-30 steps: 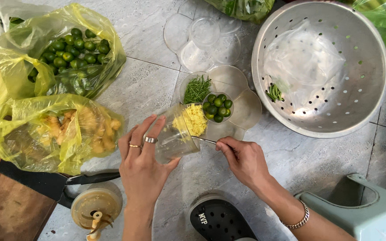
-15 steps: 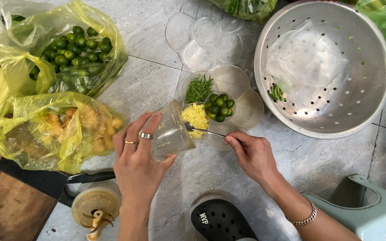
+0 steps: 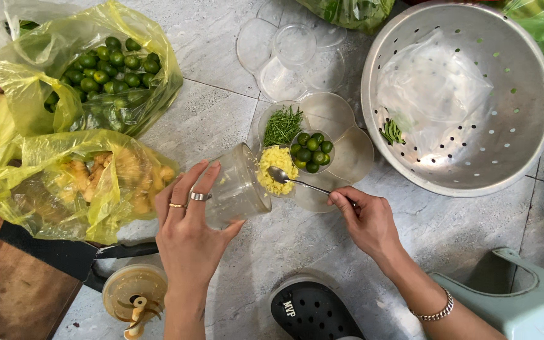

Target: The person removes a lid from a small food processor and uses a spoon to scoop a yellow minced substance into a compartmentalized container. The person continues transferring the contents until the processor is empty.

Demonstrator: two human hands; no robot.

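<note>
- Left hand: fingers curled around a clear plastic container, tipped on its side, mouth aimed at 3 o'clock, rim just over the tray. Two rings on the fingers.
- Right hand: pinched tight on the handle of a metal spoon; bowl of the spoon sits at the edge of the minced yellow paste.
- Paste fills the 9 o'clock compartment of a clear flower-shaped tray. Shredded green herbs at 11 o'clock, small green limes in the centre cup. Other compartments bare.
- Second clear tray lies just beyond, at 12 o'clock.
- Metal colander at 2 o'clock, clear plastic bag inside, few green bits near it.
- Yellow bag of limes at 10 o'clock; yellow bag of ginger root at 9 o'clock, touching it.
- Surface: grey stone-tile floor.
- Black sandal at 6 o'clock, pale green stool at 4 o'clock, blender lid at 7 o'clock.
</note>
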